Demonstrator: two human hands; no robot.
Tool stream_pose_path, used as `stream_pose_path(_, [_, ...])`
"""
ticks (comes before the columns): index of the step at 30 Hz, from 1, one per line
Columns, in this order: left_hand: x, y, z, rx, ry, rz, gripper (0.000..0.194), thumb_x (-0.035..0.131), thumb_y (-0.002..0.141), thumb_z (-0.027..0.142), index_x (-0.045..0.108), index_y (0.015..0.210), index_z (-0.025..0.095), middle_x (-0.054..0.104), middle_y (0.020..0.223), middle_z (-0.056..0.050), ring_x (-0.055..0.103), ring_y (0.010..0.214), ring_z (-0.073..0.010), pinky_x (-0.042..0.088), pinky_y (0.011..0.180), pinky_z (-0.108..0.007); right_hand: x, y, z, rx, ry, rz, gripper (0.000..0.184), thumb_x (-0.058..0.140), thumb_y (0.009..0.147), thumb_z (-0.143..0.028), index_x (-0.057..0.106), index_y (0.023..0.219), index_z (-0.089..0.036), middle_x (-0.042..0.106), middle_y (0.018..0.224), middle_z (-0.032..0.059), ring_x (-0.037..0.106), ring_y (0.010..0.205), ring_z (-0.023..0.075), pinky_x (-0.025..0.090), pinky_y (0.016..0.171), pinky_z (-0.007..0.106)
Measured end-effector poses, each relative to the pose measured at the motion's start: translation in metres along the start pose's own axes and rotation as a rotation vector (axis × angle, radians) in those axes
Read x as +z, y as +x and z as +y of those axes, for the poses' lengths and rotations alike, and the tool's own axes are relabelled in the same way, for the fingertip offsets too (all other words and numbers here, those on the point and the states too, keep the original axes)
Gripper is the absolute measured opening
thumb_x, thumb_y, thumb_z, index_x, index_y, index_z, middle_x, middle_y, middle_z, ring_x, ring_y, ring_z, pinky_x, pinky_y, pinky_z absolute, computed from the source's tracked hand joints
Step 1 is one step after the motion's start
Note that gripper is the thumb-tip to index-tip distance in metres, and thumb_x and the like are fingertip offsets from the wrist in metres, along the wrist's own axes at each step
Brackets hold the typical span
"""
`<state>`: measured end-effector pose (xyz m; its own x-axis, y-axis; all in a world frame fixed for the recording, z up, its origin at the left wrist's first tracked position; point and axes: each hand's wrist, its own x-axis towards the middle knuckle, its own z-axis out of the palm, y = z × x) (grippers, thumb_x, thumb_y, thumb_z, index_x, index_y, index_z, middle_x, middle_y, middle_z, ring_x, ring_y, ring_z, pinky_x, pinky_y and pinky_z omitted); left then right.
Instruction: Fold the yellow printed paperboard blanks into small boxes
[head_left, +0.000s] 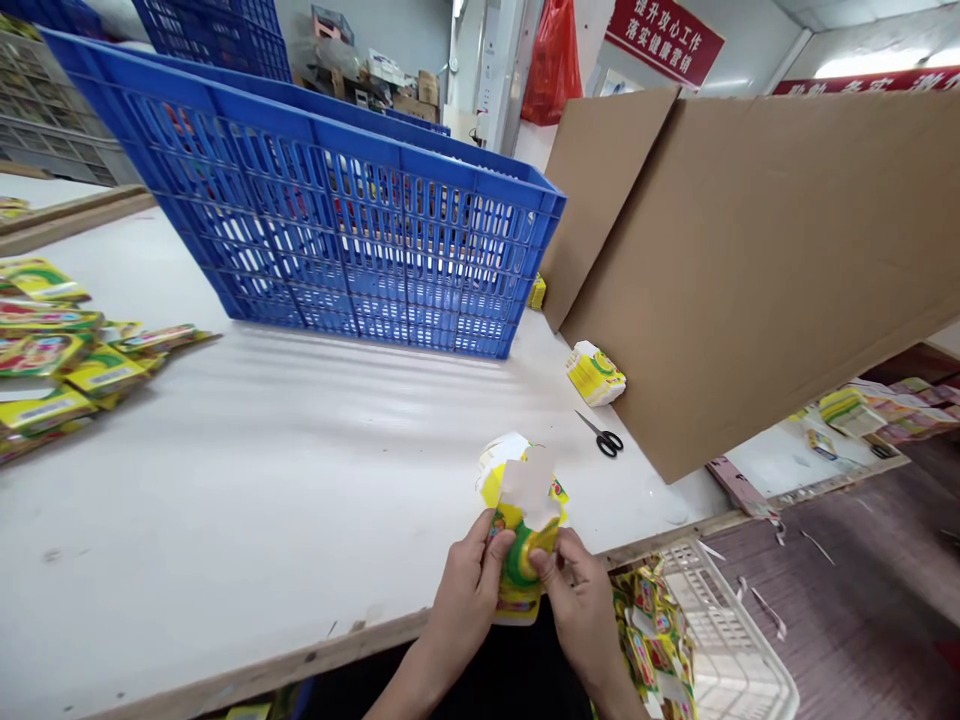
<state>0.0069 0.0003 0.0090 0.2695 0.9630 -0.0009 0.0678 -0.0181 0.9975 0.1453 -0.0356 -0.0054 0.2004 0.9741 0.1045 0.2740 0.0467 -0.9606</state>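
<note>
Between both hands, at the table's near edge, is a small yellow and green printed cardboard carton [519,570] with pale flaps at its top end. My left hand [466,582] pinches its left side, thumb on the printed face. On the opposite side, my right hand [583,600] grips the edge with thumb and fingers. Just behind the carton, more yellow cartons with white flaps [495,470] show, partly covered by it. What is inside the held carton, if anything, cannot be seen. Black-handled scissors [606,440] lie on the table beyond my right hand.
A blue plastic crate [360,230] stands across the table's back. Filled-looking yellow packs [67,370] are heaped at left. A carton stack [596,375] sits against a large cardboard sheet [765,250]. Below right, a white basket [739,630] holds many packs.
</note>
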Motion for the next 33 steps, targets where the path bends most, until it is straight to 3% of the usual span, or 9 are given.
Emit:
stream_pose_path(3, [0.001,-0.001,0.000,-0.026,0.002,-0.068,0.016,0.052,0.088,0.032,0.057,0.092,0.017,0.064,0.078,-0.002,0.058,0.073,-0.0168,0.047,0.066,-0.024,-0.002,-0.001,0.002,0.015,-0.011,0.102,0.027,0.058,0.087,-0.040,0.061,0.071,-0.017,0.060,0.073,0.0029,0.055,0.070,0.0168,0.045,0.063,0.026])
stream_pose_path(7, [0.003,0.000,-0.002,-0.067,-0.014,-0.039,0.018,0.053,0.087,0.031,0.055,0.077,0.017,0.062,0.071,-0.002,0.057,0.068,-0.0165,0.046,0.062,-0.023,-0.002,0.000,0.002,0.089,0.089,0.050,0.029,0.057,0.087,-0.042,0.058,0.073,-0.018,0.060,0.068,0.0016,0.055,0.065,0.0157,0.047,0.061,0.025])
stream_pose_path(9, [0.002,0.001,-0.001,-0.081,-0.051,-0.028,0.016,0.056,0.085,0.032,0.057,0.092,0.018,0.064,0.074,-0.002,0.061,0.071,-0.0176,0.048,0.064,-0.025,-0.002,0.000,0.001,0.104,0.178,0.020,0.025,0.058,0.088,-0.042,0.058,0.082,-0.018,0.063,0.075,0.0029,0.059,0.068,0.0164,0.049,0.063,0.025])
stream_pose_path(13, [-0.003,0.003,0.002,-0.051,-0.116,0.001,0.044,0.062,0.083,0.029,0.043,0.123,0.023,0.066,0.085,-0.001,0.064,0.078,-0.0172,0.051,0.074,-0.028,-0.008,0.000,0.001,0.075,0.355,0.018,0.029,0.061,0.088,-0.037,0.050,0.111,-0.024,0.067,0.095,0.0056,0.065,0.081,0.0186,0.053,0.071,0.029])
stream_pose_path(18, [-0.009,0.002,0.008,-0.068,-0.242,-0.205,0.050,0.057,0.088,0.030,0.033,0.132,0.027,0.064,0.096,-0.004,0.065,0.082,-0.0168,0.050,0.078,-0.030,-0.017,0.001,0.002,-0.057,0.370,-0.007,0.029,0.060,0.089,-0.031,0.049,0.116,-0.025,0.066,0.103,0.0078,0.065,0.087,0.0180,0.053,0.075,0.029])
stream_pose_path(22, [-0.015,0.001,0.012,-0.079,-0.293,-0.306,0.057,0.056,0.089,0.030,0.028,0.139,0.028,0.063,0.099,-0.005,0.064,0.087,-0.0185,0.049,0.080,-0.032,-0.022,0.003,0.000,-0.032,0.372,-0.075,0.040,0.061,0.088,-0.032,0.048,0.126,-0.027,0.065,0.109,0.0078,0.065,0.090,0.0184,0.052,0.078,0.030])
stream_pose_path(26, [-0.021,0.000,0.016,-0.119,-0.339,-0.399,0.059,0.060,0.087,0.031,0.032,0.139,0.027,0.062,0.098,-0.005,0.063,0.083,-0.0175,0.048,0.079,-0.032,-0.026,0.003,-0.006,0.037,0.360,-0.148,0.048,0.061,0.088,-0.036,0.044,0.132,-0.028,0.066,0.098,0.0046,0.063,0.084,0.0176,0.050,0.074,0.027])
stream_pose_path(30, [-0.020,-0.002,0.017,-0.178,-0.401,-0.442,0.063,0.069,0.080,0.031,0.038,0.134,0.024,0.061,0.088,-0.002,0.063,0.077,-0.0172,0.046,0.071,-0.028,-0.031,0.002,-0.013,0.079,0.296,-0.167,0.037,0.058,0.089,-0.039,0.047,0.122,-0.026,0.056,0.069,-0.0042,0.053,0.062,0.0119,0.042,0.058,0.021])
stream_pose_path(33, [-0.017,-0.004,0.016,-0.203,-0.422,-0.454,0.063,0.072,0.077,0.029,0.039,0.130,0.024,0.062,0.082,0.000,0.063,0.074,-0.0167,0.046,0.067,-0.027,-0.035,0.002,-0.016,0.114,0.264,-0.177,0.028,0.056,0.090,-0.042,0.049,0.109,-0.023,0.052,0.066,-0.0052,0.047,0.057,0.0109,0.037,0.054,0.020])
